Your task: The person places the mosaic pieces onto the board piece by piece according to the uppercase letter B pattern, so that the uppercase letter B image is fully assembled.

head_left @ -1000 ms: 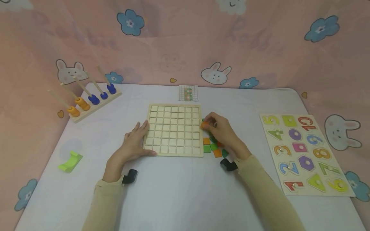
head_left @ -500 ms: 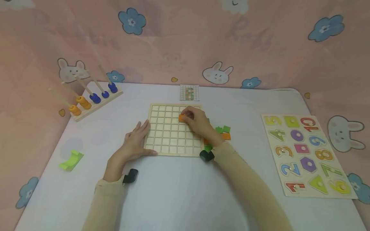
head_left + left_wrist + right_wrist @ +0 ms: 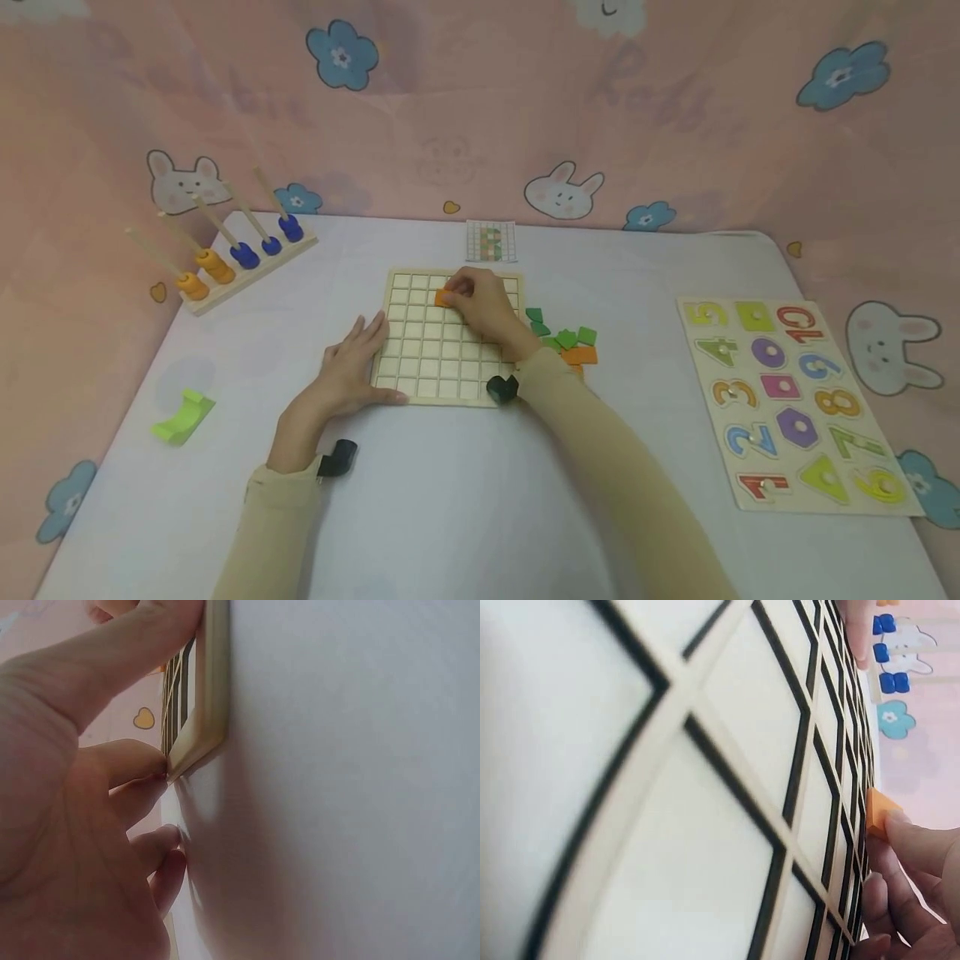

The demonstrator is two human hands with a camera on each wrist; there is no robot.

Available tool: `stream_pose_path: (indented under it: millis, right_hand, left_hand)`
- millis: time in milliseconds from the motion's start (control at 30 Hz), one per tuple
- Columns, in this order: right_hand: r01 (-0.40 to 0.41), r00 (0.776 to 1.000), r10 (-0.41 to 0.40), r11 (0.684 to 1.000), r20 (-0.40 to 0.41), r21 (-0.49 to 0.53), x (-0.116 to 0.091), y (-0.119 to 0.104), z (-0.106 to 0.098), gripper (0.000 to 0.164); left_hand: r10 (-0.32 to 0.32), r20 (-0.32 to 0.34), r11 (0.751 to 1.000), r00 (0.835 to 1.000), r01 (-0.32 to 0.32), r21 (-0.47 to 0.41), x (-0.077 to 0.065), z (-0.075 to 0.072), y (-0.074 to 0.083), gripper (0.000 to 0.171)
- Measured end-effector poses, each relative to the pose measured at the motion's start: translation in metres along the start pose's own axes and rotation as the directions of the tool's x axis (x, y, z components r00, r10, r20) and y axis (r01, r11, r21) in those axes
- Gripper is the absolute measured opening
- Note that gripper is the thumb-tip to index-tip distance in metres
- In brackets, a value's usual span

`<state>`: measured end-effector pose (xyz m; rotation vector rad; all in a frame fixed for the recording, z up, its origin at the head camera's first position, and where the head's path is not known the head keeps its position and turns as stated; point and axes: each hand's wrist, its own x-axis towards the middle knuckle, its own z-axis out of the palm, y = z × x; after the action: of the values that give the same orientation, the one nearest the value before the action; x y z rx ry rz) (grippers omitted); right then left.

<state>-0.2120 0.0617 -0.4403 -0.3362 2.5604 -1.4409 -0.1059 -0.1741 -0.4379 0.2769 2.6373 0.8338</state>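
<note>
A wooden grid board (image 3: 430,367) with rows of square cells lies in the middle of the white table. My right hand (image 3: 486,307) is over its far half and pinches an orange square tile (image 3: 441,297) between thumb and fingers. In the right wrist view the orange tile (image 3: 881,812) stands tilted right at the grid. My left hand (image 3: 341,375) rests against the board's left side, fingers spread along the edge and thumb at the near left corner. The left wrist view shows fingertips touching the board's rim (image 3: 214,690).
Green tiles (image 3: 567,338) and orange tiles (image 3: 581,356) lie loose to the board's right, partly behind the right sleeve. A pattern card (image 3: 491,242) sits beyond the board. Around stand a bead abacus (image 3: 251,282), a green curved block (image 3: 183,417) and a number puzzle (image 3: 778,386).
My right hand has carried the orange tile from the loose pile leftward onto the board's far middle. The left hand has stayed at the board's edge.
</note>
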Motion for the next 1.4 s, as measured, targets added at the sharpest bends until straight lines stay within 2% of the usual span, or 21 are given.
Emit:
stream_pose_path:
  millis: [200, 467, 733, 967, 1133, 1400]
  right_hand:
    - [-0.009, 1.0, 0.008, 0.999, -0.007, -0.04, 0.005, -0.006, 0.007, 0.014]
    - [-0.036, 0.999, 0.038, 0.989, 0.011, -0.143, 0.008, -0.011, 0.01, 0.014]
    - [-0.021, 0.999, 0.025, 0.988, 0.026, -0.154, 0.006, -0.008, 0.005, 0.015]
    - [0.054, 0.997, -0.045, 0.989, 0.068, -0.139, -0.007, 0.007, -0.016, 0.018]
    - [0.024, 0.996, -0.013, 0.992, 0.087, -0.12, -0.024, 0.019, -0.036, 0.021]
    - [0.001, 0.998, 0.01, 0.987, 0.07, -0.162, -0.053, 0.04, -0.072, 0.024]
  left_hand:
    - [0.01, -0.004, 1.0, 1.0, -0.01, -0.003, -0.002, 0.0, 0.0, 0.122]
    - [0.016, -0.017, 1.0, 1.0, -0.016, -0.009, -0.001, 0.0, -0.001, 0.123]
    - [0.022, -0.017, 1.0, 1.0, -0.022, -0.003, -0.001, 0.0, 0.001, 0.122]
    - [0.019, -0.026, 1.0, 0.999, -0.019, 0.007, -0.001, 0.001, -0.001, 0.122]
    - [0.017, -0.03, 1.0, 0.999, -0.017, 0.012, -0.001, 0.002, -0.001, 0.123]
    - [0.017, -0.034, 1.0, 0.999, -0.016, 0.016, -0.001, 0.003, 0.0, 0.124]
